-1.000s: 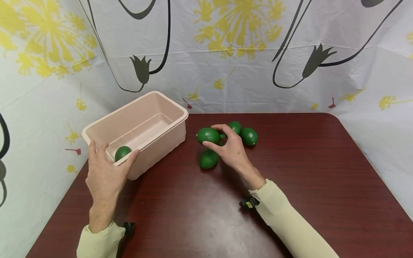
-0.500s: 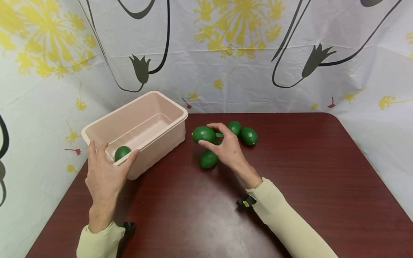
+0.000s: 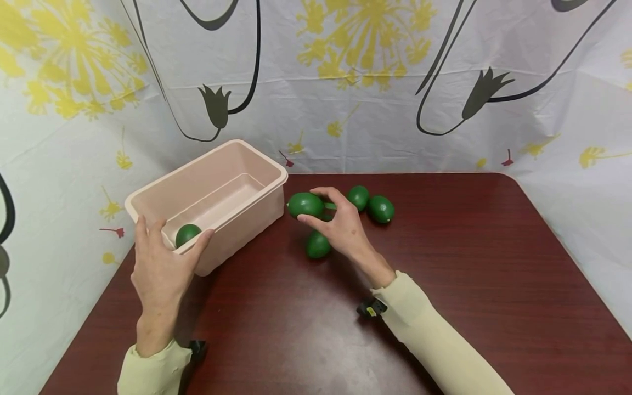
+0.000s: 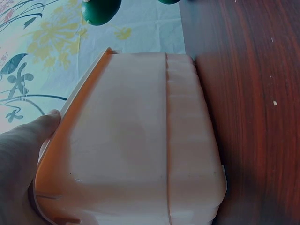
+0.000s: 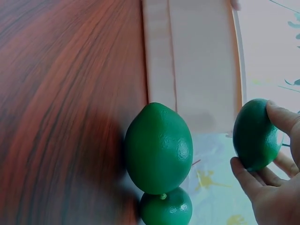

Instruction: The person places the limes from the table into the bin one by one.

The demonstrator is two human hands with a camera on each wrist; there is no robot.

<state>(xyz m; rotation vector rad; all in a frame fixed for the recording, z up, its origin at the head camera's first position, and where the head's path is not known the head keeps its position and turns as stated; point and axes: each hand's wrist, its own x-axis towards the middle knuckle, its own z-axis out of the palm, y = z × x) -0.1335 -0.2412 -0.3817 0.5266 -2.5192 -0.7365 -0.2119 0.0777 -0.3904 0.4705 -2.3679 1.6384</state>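
Observation:
My right hand (image 3: 345, 222) pinches a green lime (image 3: 306, 205) between thumb and fingers, above the table and right of the bin; the right wrist view shows this lime (image 5: 255, 136) held clear of the others. Below the hand lies another lime (image 3: 317, 244), partly covered by it. At the near left corner of a pale pink plastic bin (image 3: 247, 214), my left hand (image 3: 160, 269) grips the rim, with its thumb (image 4: 47, 124) along the near side. One lime (image 3: 187, 235) rests inside the bin, at that same end.
Beyond the right hand sit two limes, one farther back (image 3: 357, 197) and one to the right (image 3: 381, 209); bits of green show behind the fingers. The dark red wooden table (image 3: 469, 263) ends at a patterned cloth (image 3: 370, 126) at the back and sides.
My right hand has moved a little to the left with the lime, closer to the bin. The left hand and bin have stayed in place.

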